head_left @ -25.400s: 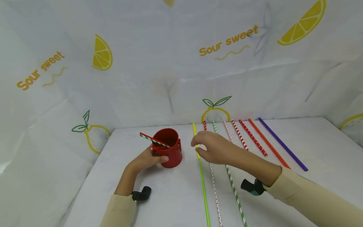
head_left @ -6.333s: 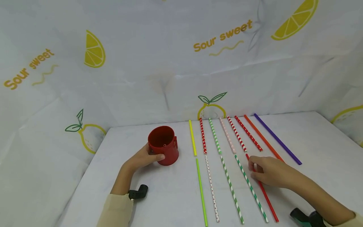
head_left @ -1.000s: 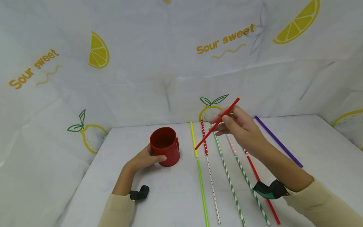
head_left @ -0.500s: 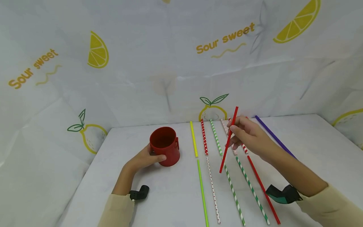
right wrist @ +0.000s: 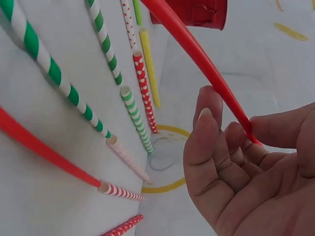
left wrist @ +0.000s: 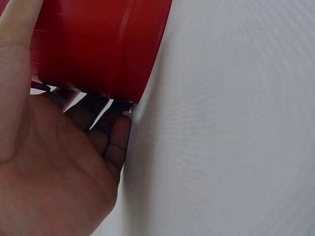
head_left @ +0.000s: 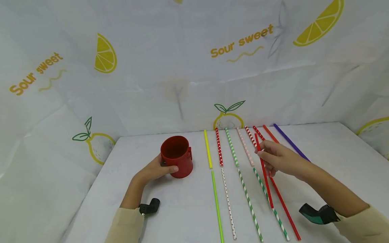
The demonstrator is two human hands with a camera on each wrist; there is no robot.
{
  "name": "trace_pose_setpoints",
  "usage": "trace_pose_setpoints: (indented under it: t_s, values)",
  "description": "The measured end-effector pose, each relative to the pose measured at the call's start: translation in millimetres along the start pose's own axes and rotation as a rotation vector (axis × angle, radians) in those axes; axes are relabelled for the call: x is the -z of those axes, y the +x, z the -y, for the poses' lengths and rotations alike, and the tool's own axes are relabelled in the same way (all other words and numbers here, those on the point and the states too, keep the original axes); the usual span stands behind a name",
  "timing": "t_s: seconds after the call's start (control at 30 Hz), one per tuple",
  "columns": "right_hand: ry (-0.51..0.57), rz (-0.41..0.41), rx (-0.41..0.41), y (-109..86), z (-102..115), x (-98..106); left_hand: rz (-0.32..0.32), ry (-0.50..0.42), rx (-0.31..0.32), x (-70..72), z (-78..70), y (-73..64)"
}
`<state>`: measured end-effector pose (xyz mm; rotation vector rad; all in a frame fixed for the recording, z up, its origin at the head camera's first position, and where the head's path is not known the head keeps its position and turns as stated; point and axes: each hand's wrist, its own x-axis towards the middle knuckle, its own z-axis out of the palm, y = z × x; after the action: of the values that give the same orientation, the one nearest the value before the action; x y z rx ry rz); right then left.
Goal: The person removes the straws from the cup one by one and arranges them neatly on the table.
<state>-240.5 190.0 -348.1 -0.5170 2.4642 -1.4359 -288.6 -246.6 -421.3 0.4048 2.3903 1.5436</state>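
Observation:
My left hand [head_left: 156,168] holds a small red bucket [head_left: 183,166] standing on the white table. Its thumb lies along the near side, and in the left wrist view the other fingers reach around the bucket wall [left wrist: 98,44]. Between thumb and fingertips, my right hand [head_left: 282,159] pinches a plain red drinking straw [head_left: 268,189]. That straw slants over a green-striped straw [head_left: 281,222], just left of another red straw [head_left: 285,209] lying on the table. The right wrist view shows the pinched straw [right wrist: 197,54] running up from the thumb tip.
A back row runs from a yellow straw [head_left: 208,148] through patterned ones to an orange straw [head_left: 270,133] and a purple straw [head_left: 290,143]. The front row starts with a lime straw [head_left: 217,206]. A lemon-printed white cloth [head_left: 146,101] hangs behind.
Straws once sticking out of the bucket are gone from it, and the front row has grown. Over the last second my right hand has lowered the red straw rightward and nearer; my left stays put.

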Motion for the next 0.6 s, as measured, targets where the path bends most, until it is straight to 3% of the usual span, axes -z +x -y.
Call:
trace_pose_setpoints:
  t_s: [0.4, 0.6]
  values:
    - [-0.087, 0.061, -0.109, -18.2, -28, 13, 0.012, -0.014, -0.005, 1.1, 1.8, 0.9]
    - [-0.119, 0.074, -0.201, -27.7, -40, 15, 0.016, -0.013, -0.013, 0.8, 0.8, 0.8]
